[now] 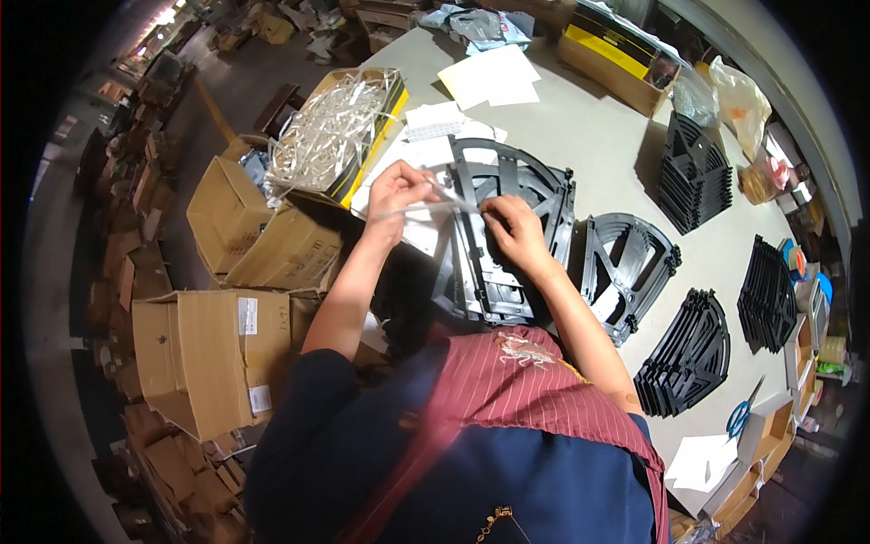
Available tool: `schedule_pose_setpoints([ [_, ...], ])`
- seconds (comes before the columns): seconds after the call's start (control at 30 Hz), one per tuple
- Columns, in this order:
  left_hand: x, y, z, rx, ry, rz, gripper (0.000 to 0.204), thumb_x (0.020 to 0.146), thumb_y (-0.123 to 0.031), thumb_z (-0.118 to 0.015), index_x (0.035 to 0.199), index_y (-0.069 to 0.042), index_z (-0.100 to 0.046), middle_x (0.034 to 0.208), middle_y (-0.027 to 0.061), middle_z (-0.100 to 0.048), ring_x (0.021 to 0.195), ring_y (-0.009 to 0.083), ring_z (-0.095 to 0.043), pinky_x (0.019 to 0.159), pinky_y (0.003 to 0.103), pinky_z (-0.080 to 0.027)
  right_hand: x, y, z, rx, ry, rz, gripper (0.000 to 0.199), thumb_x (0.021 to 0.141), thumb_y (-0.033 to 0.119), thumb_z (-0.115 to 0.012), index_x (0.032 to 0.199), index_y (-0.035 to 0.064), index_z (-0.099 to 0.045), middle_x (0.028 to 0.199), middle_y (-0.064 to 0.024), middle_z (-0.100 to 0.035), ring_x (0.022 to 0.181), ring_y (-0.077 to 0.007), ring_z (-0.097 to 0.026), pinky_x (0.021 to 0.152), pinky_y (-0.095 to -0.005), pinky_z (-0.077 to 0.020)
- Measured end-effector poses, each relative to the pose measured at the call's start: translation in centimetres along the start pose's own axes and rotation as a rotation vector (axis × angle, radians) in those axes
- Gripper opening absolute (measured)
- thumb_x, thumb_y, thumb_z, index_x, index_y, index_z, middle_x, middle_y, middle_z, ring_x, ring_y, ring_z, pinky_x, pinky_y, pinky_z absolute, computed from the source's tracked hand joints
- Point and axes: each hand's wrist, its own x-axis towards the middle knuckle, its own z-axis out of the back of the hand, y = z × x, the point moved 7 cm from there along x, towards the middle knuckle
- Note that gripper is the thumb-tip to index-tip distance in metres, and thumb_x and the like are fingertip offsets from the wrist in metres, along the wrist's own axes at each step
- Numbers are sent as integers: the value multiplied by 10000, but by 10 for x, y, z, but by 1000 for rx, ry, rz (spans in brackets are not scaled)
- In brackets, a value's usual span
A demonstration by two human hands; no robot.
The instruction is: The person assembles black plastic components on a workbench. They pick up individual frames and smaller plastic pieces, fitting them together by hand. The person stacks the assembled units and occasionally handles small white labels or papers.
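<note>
A stack of black plastic fan-shaped frames (pixel 507 172) lies in front of me at the table's near edge. My left hand (pixel 399 198) is closed in a pinch on a thin, pale translucent strip (pixel 426 208), left of the stack. The strip runs across to the stack's left bar and is partly blurred. My right hand (pixel 517 228) rests over the frames with its fingers curled near the strip's other end. What lies between those fingertips is hidden.
A box of tangled pale strips (pixel 331 136) stands at the left, above open cardboard cartons (pixel 213 363). More black frames (pixel 630 267) lie in piles at the right. Papers (pixel 489 77) are at the back. Blue-handled scissors (pixel 739 419) sit near a cardboard tray (pixel 766 435).
</note>
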Motion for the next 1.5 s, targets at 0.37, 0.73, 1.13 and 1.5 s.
schedule_pose_setpoints([
  [0.37, 17, -223, 71, -135, -391, -909, 56, 944, 26, -612, 960, 30, -558, 959, 179, -671, 911, 244, -660, 916, 366, -560, -8, -24, 3, 46, 21, -92, 219, 872, 67, -616, 1078, 42, -687, 984, -154, -687, 982, -363, -647, 871, -429, -518],
  [0.73, 80, -55, 179, 1624, -210, -149, 291, 815, -7, -598, 1082, -2, -715, 1126, 222, -706, 1025, 386, -675, 943, 438, -528, -1, 32, 45, -14, -93, 146, 305, 785, -56, -592, 1046, 60, -701, 1037, -128, -688, 1012, -345, -647, 901, -422, -522],
  [1.13, -10, -71, 83, 1348, -454, -264, 224, 929, -42, -561, 1131, -10, -653, 1138, 206, -694, 1037, 392, -665, 899, 462, -532, -91, -10, 112, -237, -168, -431, 361, 902, 107, -655, 1244, 6, -598, 974, -208, -683, 847, -342, -691, 767, -413, -548],
  [1.5, -69, 102, -2, 406, -3, 567, 539, 1012, -450, -599, 1225, 46, -608, 1044, 125, -665, 872, 201, -694, 702, 305, -582, -86, -57, 72, -291, 29, -751, 870, 891, 477, -690, 1423, -126, -358, 1023, -373, -669, 1006, -509, -664, 880, -503, -535],
])
